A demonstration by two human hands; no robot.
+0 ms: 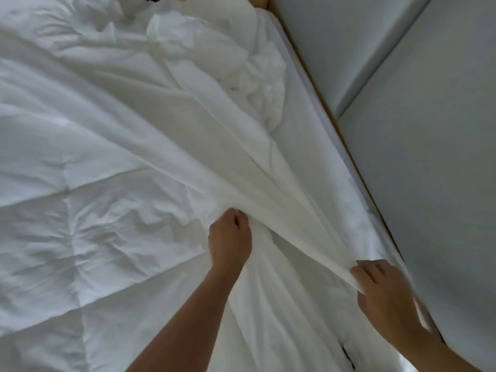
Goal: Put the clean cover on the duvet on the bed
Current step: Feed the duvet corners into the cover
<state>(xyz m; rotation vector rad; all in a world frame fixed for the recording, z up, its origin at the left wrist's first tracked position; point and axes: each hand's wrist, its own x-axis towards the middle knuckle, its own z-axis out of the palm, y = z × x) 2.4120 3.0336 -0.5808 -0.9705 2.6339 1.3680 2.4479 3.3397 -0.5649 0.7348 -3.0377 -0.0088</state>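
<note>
Left hand [230, 238] & right hand [382, 288] each pinched the thin white fabric cover [241, 162], stretched taut over the quilted white duvet [80, 210] on the bed. Best pull evenly w/ both, edge straight.

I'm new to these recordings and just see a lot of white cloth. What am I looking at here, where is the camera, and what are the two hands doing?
There is no machine here: a person works with bare hands, and the single picture comes from a camera worn on their head, looking forward and down. The quilted white layer spread across the bed is the duvet. The thinner, smooth white fabric lying over it, bunched up further away, is the cover. The left hand pinches a fold of the cover, and the right hand grips a gathered part of it, so the cloth runs taut between them. Along the right side stands a padded grey wall panel.
</note>
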